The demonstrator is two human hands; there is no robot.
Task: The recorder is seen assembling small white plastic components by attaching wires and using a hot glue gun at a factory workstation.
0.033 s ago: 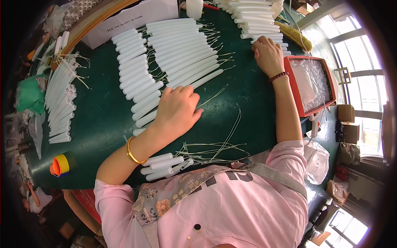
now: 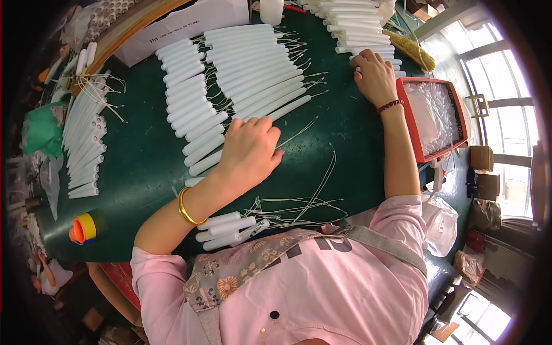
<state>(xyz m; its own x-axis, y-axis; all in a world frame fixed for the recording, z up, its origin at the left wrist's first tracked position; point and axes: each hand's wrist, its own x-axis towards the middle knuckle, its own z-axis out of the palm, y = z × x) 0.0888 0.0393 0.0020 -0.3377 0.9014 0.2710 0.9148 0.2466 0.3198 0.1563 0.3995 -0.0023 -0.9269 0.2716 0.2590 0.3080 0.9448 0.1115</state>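
Long white candle-like sticks with thin pale strands at their ends lie in rows on the dark green table. My left hand is closed, fingers curled down at the near end of these rows; what is inside it is hidden. A thin pale strand runs out beside its thumb. One stick end shows by my left forearm. Farther right, my right hand is closed at the near edge of a stack of white sticks. A small white tip shows between its fingers.
Loose short white sticks with tangled strands lie near my body. A red-rimmed box with clear wrap stands by my right forearm. More sticks, a tape roll and a green bag are at left; a white box stands behind.
My left hand has shifted very slightly right, and my right-hand fingers have turned a little, showing a white tip. The sticks look unchanged.
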